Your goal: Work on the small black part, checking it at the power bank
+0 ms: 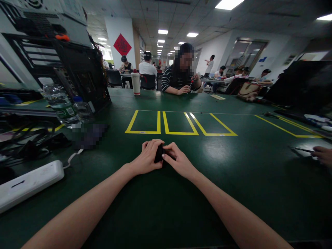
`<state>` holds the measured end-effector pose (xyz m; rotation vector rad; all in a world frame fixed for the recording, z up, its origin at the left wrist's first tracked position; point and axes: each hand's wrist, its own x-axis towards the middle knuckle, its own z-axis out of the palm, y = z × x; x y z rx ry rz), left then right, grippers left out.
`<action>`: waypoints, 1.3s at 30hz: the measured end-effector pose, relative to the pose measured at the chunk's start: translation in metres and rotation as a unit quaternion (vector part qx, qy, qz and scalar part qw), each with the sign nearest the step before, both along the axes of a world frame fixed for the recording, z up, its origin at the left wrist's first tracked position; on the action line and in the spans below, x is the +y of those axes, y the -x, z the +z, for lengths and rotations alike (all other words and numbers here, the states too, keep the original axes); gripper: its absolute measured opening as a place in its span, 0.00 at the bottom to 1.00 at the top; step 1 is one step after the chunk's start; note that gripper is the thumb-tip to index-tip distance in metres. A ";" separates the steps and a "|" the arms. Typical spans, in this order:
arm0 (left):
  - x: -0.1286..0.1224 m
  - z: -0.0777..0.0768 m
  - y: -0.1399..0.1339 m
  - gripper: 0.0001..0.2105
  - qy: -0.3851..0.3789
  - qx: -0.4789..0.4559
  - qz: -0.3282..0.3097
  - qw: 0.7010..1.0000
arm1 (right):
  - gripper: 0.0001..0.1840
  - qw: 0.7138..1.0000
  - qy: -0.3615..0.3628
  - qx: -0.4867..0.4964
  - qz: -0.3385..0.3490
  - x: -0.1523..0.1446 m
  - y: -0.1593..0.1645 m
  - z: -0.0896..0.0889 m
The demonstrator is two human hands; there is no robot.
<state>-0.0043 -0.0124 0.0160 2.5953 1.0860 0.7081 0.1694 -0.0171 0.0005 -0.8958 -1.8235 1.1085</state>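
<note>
In the head view both of my hands meet over the green table [166,207], around a small black object [158,154]. My left hand [149,155] wraps its fingers over the object's left side, thumb along the near edge. From the right, my right hand [178,160] closes its thumb and fingers on the same object. My fingers cover much of it, so its kind does not show. The yellow taped outlines [181,133] lie on the table just beyond my hands.
At left are a white power strip [31,183], tangled black cables [33,138], water bottles [58,103] and an open computer case [85,76]. Across the table sit a cup [135,83] and a person [178,74]. Another person's hand [323,155] holds a thin tool at right.
</note>
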 end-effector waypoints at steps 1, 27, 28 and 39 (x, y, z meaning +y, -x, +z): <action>0.000 0.001 0.000 0.28 0.000 0.001 -0.002 1.000 | 0.07 1.000 -0.001 0.004 -0.005 0.001 0.001 -0.001; -0.001 0.002 0.000 0.27 -0.003 0.000 -0.001 1.000 | 0.13 0.999 0.031 0.020 -0.017 0.007 0.002 -0.001; -0.001 0.002 0.000 0.27 -0.004 -0.001 0.000 1.000 | 0.13 0.999 0.036 0.017 -0.018 0.007 0.001 0.000; -0.003 0.004 -0.001 0.27 0.001 0.005 0.002 1.000 | 0.07 1.000 -0.002 0.016 0.000 0.003 -0.002 0.002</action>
